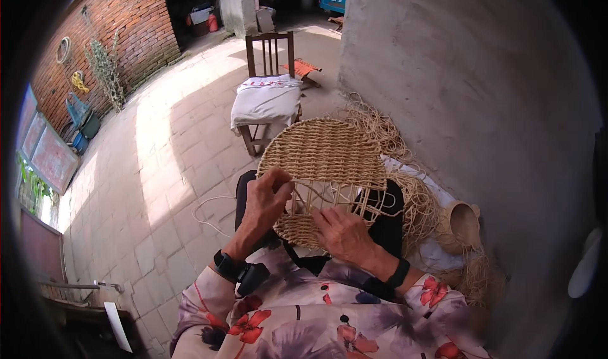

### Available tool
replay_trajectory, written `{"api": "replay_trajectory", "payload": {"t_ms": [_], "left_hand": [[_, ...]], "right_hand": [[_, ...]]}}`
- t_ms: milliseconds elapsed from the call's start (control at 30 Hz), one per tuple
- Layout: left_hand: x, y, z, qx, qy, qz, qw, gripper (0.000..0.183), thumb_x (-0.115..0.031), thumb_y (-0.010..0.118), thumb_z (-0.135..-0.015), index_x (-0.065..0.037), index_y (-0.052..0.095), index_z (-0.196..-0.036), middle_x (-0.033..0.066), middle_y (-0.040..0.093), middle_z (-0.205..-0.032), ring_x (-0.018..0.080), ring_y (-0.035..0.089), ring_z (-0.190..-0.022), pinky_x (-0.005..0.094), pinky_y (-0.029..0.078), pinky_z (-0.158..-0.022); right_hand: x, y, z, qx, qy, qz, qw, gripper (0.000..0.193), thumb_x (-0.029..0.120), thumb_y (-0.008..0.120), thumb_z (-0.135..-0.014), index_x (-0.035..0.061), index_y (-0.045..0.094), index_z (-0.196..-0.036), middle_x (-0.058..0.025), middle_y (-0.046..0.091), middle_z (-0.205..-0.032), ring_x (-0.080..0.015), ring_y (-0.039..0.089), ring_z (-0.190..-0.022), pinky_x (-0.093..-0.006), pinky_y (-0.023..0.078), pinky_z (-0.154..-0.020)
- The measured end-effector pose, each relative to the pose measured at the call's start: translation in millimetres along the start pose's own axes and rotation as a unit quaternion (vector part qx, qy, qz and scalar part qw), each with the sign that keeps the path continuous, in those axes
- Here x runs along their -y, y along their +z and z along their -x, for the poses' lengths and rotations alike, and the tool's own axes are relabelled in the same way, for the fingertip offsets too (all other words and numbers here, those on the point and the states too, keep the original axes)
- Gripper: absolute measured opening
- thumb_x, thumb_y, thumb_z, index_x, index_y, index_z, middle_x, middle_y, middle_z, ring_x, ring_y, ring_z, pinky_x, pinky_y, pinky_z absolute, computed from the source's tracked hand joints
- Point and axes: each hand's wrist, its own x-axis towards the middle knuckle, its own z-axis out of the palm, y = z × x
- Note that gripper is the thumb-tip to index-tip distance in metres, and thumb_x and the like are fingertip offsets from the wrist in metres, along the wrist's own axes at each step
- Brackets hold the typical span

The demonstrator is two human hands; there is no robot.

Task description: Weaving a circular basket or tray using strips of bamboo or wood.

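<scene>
A rounded panel of woven straw cord (323, 150) lies across my lap. Its far part is densely woven; a gap of bare ribs crosses it nearer to me, with a smaller woven part below. At the gap's left side my left hand (263, 201) is closed, pinching a straw cord (310, 187) that runs right over the ribs. My right hand (345, 233) is closed over the near woven part beside the gap, its fingers bent and pressed together; the fingertips are partly hidden. Loose strands trail at the panel's right edge.
Heaps of loose straw cord (415, 213) lie on my right along the grey wall (468, 93), beside a round woven basket (461, 227). Ahead stands a wooden chair (271, 49) with a white cloth (266, 102) on its seat. An orange folding stool (303, 68) is behind it.
</scene>
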Motion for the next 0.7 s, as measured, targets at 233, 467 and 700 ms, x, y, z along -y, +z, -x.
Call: {"api": "replay_trajectory", "payload": {"t_ms": [233,467,700], "left_hand": [[4.1,37.5,-27.3,0.033,0.079,-0.006,0.996,0.008,-0.004,0.064,-0.081,0.0,0.066,-0.088,0.01,0.066,-0.065,0.0187,0.066,-0.059,0.0316,0.049,-0.057],[-7.6,45.4,-20.4,0.019,0.111,-0.094,0.989,0.01,-0.004,0.063,-0.083,-0.003,0.068,-0.092,0.0139,0.069,-0.072,0.0263,0.07,-0.066,0.0358,0.053,-0.063],[12.8,46.9,-28.7,-0.008,0.053,-0.003,0.999,0.012,-0.003,0.06,-0.085,-0.001,0.067,-0.095,0.0115,0.067,-0.067,0.0174,0.065,-0.06,0.0312,0.05,-0.059]], "right_hand": [[23.3,-7.6,-11.1,0.107,0.049,0.059,0.991,0.053,0.044,0.071,-0.082,-0.0006,0.061,-0.109,-0.0092,0.054,-0.1,-0.0214,0.058,-0.092,-0.032,0.052,-0.064],[15.3,13.6,0.5,0.035,0.021,0.14,0.989,0.024,0.026,0.066,-0.077,0.0046,0.071,-0.085,-0.0047,0.051,-0.088,-0.0175,0.056,-0.084,-0.0279,0.047,-0.058],[13.5,3.6,-2.0,0.106,0.029,0.03,0.993,0.049,0.032,0.071,-0.082,-0.0049,0.057,-0.111,-0.0134,0.057,-0.099,-0.0263,0.062,-0.094,-0.036,0.056,-0.068]]}}
